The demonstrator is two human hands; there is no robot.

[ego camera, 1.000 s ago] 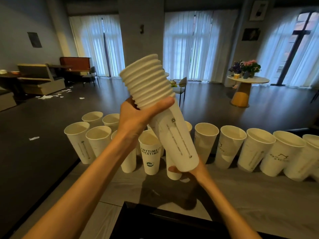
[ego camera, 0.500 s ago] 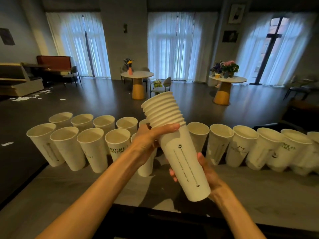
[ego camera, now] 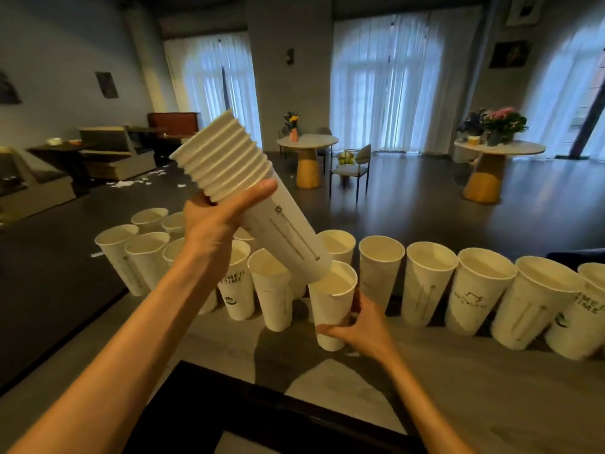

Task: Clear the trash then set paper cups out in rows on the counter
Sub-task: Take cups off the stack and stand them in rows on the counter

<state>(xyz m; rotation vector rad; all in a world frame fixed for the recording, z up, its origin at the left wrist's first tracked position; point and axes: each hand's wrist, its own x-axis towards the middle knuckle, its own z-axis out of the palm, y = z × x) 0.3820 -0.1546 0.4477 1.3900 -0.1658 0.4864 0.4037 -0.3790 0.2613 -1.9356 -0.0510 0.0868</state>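
We've got the stack (ego camera: 248, 194) tilted up in our left hand (ego camera: 216, 224) so our right hand (ego camera: 357, 326) can grip one cup (ego camera: 330, 299) low, probably to seat it on the surface (ego camera: 458, 371) beside the rows (ego camera: 425, 283).

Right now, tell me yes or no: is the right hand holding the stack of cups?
No, the left hand grips the stack of cups; the right hand holds a single cup.
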